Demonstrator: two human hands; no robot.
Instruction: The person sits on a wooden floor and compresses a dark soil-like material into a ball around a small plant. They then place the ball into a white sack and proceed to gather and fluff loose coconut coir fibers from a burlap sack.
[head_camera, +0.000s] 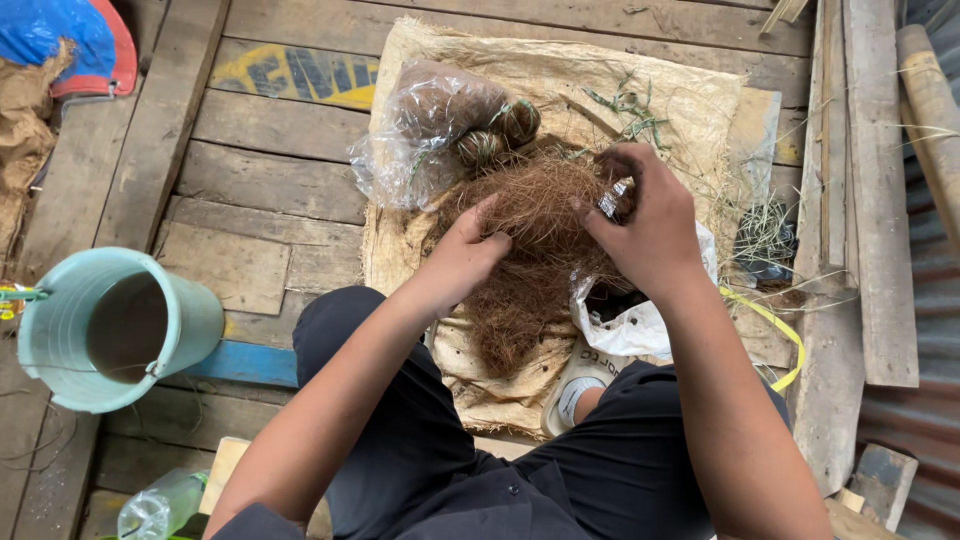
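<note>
A loose heap of brown coconut fibre (535, 240) lies on a tan burlap sack (600, 85) spread over wooden boards. My left hand (470, 248) has its fingers closed in the left side of the fibre. My right hand (640, 215) grips fibre on the right side, together with a small dark and white object I cannot make out. Beneath my right hand sits a white plastic bag (630, 325) with dark contents. A clear plastic bag (430, 130) with round fibre-wrapped balls (500, 130) lies at the sack's far left.
A pale green bucket (110, 325) with murky water stands at the left. A yellow strap (775, 335) curves at the right beside wooden planks (865, 200) and corrugated metal. A plastic bottle (160, 505) lies at the bottom left. Blue and red fabric (65, 40) sits in the top left corner.
</note>
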